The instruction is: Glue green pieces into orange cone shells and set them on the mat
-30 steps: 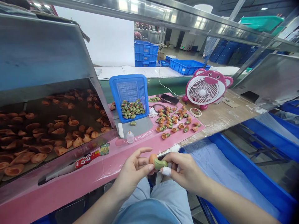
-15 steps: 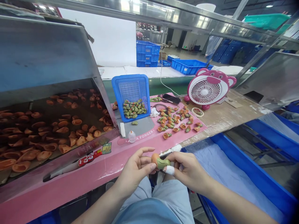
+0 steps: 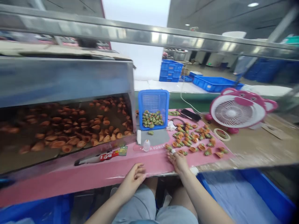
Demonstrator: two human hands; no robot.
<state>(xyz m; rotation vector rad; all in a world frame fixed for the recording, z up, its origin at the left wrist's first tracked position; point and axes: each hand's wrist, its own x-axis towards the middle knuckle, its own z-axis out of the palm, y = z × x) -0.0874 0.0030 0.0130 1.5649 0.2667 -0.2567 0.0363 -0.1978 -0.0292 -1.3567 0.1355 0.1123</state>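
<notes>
My right hand (image 3: 177, 162) reaches onto the pink mat (image 3: 156, 163), its blurred fingertips among the orange-and-green figures (image 3: 196, 143). One figure (image 3: 168, 147) lies just beyond those fingertips. A white wrap shows on one finger. My left hand (image 3: 132, 179) rests at the mat's near edge with nothing in it, fingers apart. Beyond it, a blue plastic basket (image 3: 153, 99) holds a heap of green-and-orange figures (image 3: 149, 119). Orange cone-shaped shells (image 3: 77, 130) fill a metal tray to the left.
A small plastic bottle (image 3: 146, 145) stands near the basket. A pink bear-shaped fan (image 3: 233, 112), a phone (image 3: 190, 114) and a tape roll (image 3: 221, 134) sit to the right. A blue bin lined with pale cloth (image 3: 240, 196) lies at lower right.
The hands have come apart, and the figure they held no longer shows between them. My right hand has moved forward onto the mat. The view has swung left.
</notes>
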